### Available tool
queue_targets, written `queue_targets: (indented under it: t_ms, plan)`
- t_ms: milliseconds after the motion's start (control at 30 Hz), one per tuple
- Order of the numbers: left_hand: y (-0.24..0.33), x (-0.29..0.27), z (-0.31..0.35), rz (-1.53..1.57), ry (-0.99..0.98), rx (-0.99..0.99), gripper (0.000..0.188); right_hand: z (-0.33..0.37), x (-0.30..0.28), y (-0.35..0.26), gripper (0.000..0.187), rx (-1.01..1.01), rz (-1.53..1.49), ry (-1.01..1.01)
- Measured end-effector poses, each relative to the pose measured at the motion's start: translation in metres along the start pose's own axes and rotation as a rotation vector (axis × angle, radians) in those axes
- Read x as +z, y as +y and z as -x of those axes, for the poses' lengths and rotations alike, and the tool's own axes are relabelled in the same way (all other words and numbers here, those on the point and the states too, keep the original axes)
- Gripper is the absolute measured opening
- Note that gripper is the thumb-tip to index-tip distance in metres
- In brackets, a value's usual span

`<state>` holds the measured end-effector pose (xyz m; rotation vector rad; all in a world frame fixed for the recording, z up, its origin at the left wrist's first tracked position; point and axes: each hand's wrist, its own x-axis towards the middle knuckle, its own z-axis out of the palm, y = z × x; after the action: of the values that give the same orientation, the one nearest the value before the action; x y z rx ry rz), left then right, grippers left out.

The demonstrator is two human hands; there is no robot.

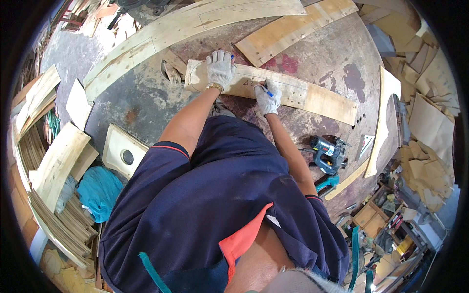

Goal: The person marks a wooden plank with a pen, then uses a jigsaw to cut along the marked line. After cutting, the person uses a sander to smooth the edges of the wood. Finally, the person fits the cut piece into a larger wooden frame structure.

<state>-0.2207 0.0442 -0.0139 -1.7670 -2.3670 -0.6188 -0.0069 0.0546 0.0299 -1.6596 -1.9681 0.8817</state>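
A long plywood board (330, 101) lies across the floor in front of me, with pencil lines, handwritten marks and several small holes. My left hand (221, 69), in a white knitted glove, rests on its left part with the fingers stretched out. A small blue piece (232, 58) shows beside that hand's fingers; whether they hold it cannot be made out. My right hand (268, 97), also gloved, is closed around a blue-and-white pen (266, 90), low over the board's middle beside the handwriting.
A power jigsaw (328, 154) stands right of my knees, near a teal-handled tool (327, 183) and a set square (365, 146). Beyond the board lie a long curved plank (181, 30) and another plywood strip (293, 31). Wood stacks and a blue bag (101, 193) sit left.
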Motion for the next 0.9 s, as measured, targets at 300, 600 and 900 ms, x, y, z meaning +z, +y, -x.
queue_targets:
  t_ms: [300, 600, 900]
  plan:
    - [0.001, -0.001, 0.001, 0.003, -0.012, -0.012, 0.024, -0.001, -0.007, -0.006, 0.023, 0.013, 0.026, -0.066]
    - [0.003, -0.006, -0.001, -0.022, -0.086, -0.021, 0.026, 0.003, -0.007, -0.003, 0.020, 0.150, -0.038, 0.024]
    - [0.002, -0.006, -0.001, -0.020, -0.027, 0.004, 0.024, 0.001, -0.013, 0.005, 0.017, 0.022, 0.008, -0.016]
